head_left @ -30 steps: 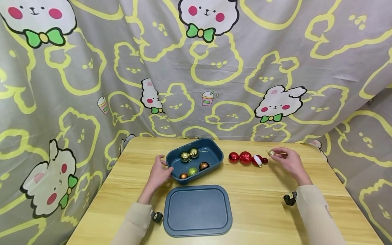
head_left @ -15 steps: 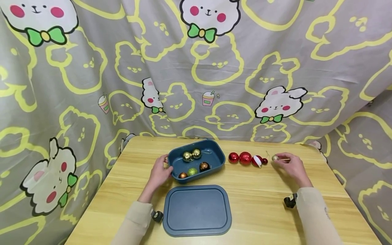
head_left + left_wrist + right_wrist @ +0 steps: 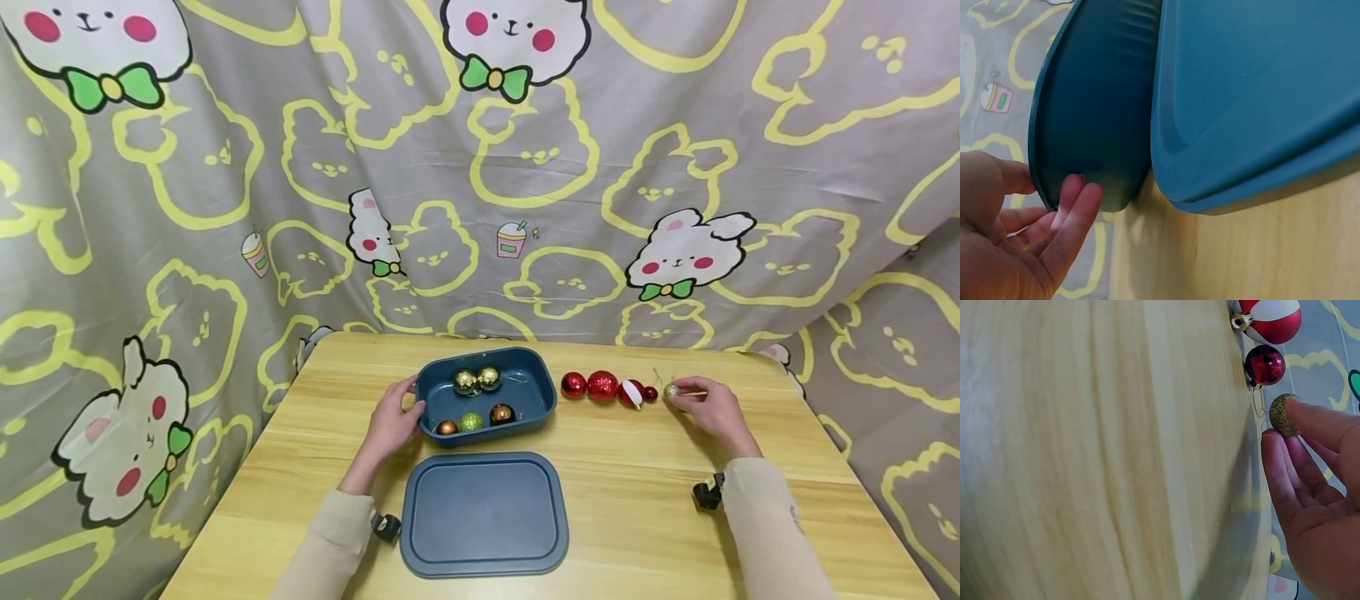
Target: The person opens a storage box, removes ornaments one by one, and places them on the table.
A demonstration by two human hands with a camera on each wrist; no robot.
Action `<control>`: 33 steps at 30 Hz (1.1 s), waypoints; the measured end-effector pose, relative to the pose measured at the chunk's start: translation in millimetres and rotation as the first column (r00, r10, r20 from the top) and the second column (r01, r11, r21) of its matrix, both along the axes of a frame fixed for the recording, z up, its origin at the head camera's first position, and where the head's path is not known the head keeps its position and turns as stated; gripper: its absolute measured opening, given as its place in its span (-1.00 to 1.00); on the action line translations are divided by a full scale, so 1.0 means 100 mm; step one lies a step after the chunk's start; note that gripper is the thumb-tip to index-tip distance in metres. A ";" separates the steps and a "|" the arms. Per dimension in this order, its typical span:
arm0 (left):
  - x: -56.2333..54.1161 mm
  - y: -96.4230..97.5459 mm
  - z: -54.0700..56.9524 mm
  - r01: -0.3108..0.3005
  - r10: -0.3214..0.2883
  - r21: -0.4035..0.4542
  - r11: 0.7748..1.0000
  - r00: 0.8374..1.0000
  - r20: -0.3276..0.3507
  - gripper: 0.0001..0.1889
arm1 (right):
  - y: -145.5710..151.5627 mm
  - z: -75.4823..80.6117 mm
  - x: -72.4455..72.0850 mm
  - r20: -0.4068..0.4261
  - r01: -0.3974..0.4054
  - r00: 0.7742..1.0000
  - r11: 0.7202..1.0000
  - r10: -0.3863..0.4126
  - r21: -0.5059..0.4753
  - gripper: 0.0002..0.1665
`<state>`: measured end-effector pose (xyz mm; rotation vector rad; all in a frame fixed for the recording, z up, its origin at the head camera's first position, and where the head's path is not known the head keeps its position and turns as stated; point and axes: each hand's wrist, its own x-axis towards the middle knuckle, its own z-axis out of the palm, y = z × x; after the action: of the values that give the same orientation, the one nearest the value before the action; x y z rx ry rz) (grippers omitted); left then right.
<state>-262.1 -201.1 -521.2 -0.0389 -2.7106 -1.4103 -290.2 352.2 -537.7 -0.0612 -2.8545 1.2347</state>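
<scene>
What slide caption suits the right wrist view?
Right hand pinches a gold glitter ball; small red ball and red-and-white ball nearby.

Left forearm [image 3: 327,533], beige-sleeved, extended forward, angled slightly inward. Left hand [image 3: 392,421]: thumb and fingers curved in a grip. Right forearm [image 3: 772,521], likewise sleeved, well apart from the left. Right hand [image 3: 710,408]: directed inward, thumb and fingertips pinching.
</scene>
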 end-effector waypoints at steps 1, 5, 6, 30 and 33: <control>0.00 0.00 0.00 0.000 0.000 -0.003 1.000 1.000 0.001 -0.42 | -0.01 0.00 0.00 -0.004 -0.003 1.000 1.000 0.003 0.003 -0.51; -0.01 -0.01 -0.01 0.009 -0.009 -0.007 1.000 1.000 0.001 -0.43 | -0.03 -0.01 -0.01 -0.017 -0.012 1.000 1.000 0.012 0.013 -0.52; -0.01 -0.01 -0.01 0.014 -0.014 -0.006 1.000 1.000 -0.001 -0.43 | -0.04 -0.02 -0.01 -0.019 -0.012 1.000 1.000 0.012 0.014 -0.52; -0.04 -0.06 -0.04 0.043 -0.043 0.005 0.999 0.999 0.028 -0.46 | -0.13 -0.06 -0.05 -0.020 0.059 0.998 0.998 -0.059 0.028 -0.53; -0.05 -0.06 -0.05 0.040 -0.040 0.009 0.999 0.999 0.033 -0.46 | -0.13 -0.06 -0.05 -0.021 0.054 0.998 0.998 -0.054 0.028 -0.53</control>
<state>-267.0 -207.0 -526.2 -0.0706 -2.7453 -1.4461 -294.9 339.5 -543.8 -0.1236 -2.8330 1.1775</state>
